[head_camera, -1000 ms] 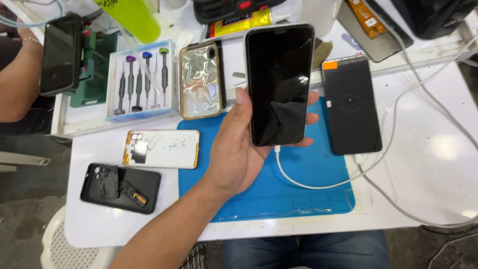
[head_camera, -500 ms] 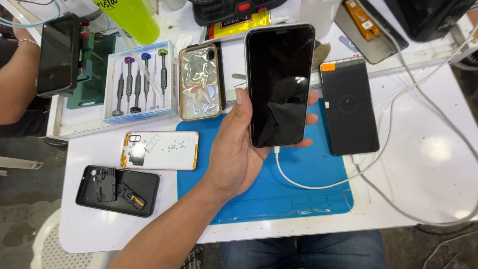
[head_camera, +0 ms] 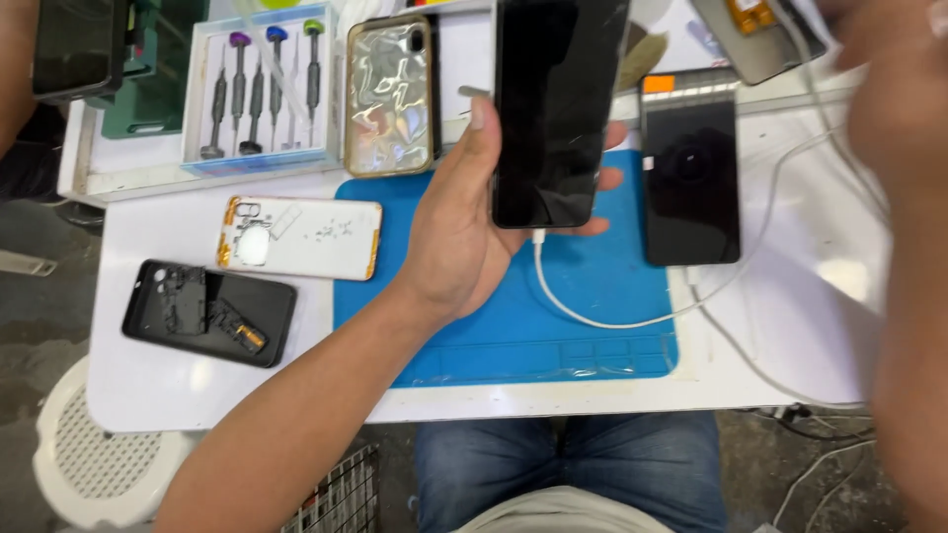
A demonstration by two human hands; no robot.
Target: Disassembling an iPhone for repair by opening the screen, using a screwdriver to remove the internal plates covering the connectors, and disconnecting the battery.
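Observation:
My left hand (head_camera: 459, 232) holds a black smartphone (head_camera: 555, 109) upright over the blue work mat (head_camera: 494, 336), its dark screen facing me. A white cable (head_camera: 592, 316) is plugged into the phone's bottom end and loops across the mat to the right. My right hand (head_camera: 889, 89) is a blur at the upper right, raised above the table close to the camera; its fingers are not readable. A black slab-shaped device (head_camera: 691, 183) with an orange tab lies just right of the phone.
On the white table (head_camera: 197, 395) lie a white phone case with gold trim (head_camera: 296, 237), a black phone back shell (head_camera: 207, 311), a clear gold-edged case (head_camera: 388, 97) and a tray of screwdrivers (head_camera: 259, 89). Another person's arm holds a dark phone (head_camera: 74, 44) at top left.
The view has shifted so the table sits lower and further left. My right arm has come into view at the right edge, blurred. The left hand still holds the phone.

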